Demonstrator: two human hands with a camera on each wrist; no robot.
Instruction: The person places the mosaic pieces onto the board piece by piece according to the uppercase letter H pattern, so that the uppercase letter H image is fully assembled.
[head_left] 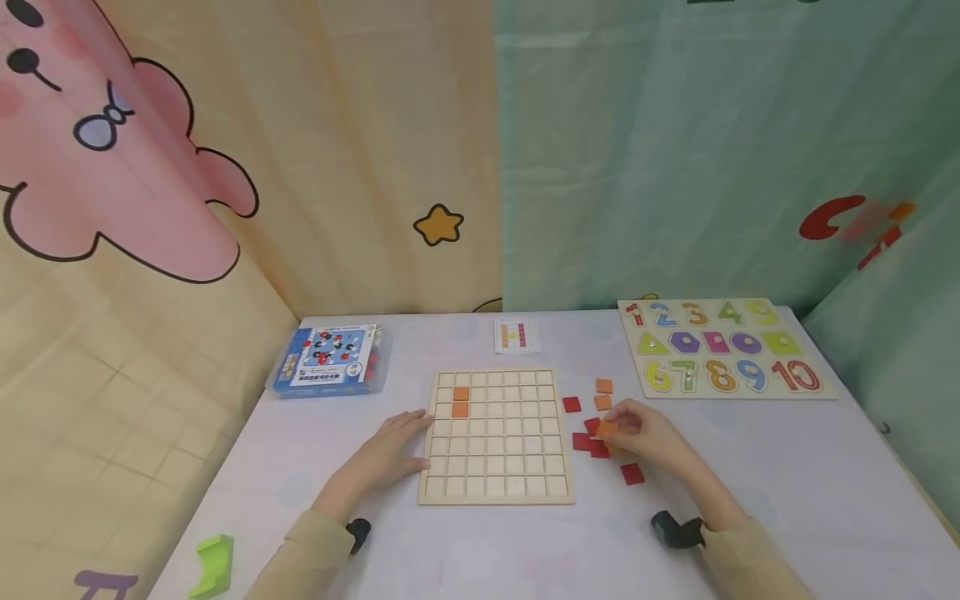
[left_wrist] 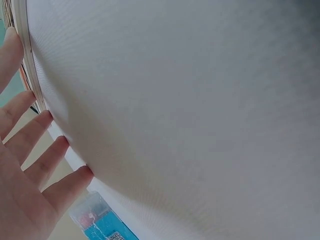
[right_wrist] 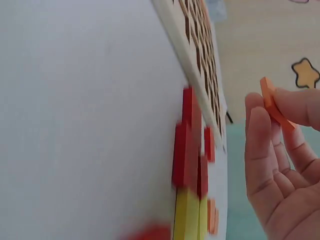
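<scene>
Beige sleeves [head_left: 311,546] lie nearest the camera; beyond them the left hand [head_left: 386,454] spreads its fingers against the left edge of the board [head_left: 495,450], and the right hand [head_left: 651,433] pinches an orange tile [right_wrist: 270,102] between thumb and fingers, near the loose red tiles [head_left: 632,474] right of the board; a weak pinch could let it slip, and a low wrist could scatter the pile; too hard a push might jolt the two seated tiles [head_left: 461,394]; the right wrist view shows yellow tiles [right_wrist: 186,215] that the hand nearly hides from the head view; only the head view shows the board's squares from above.
</scene>
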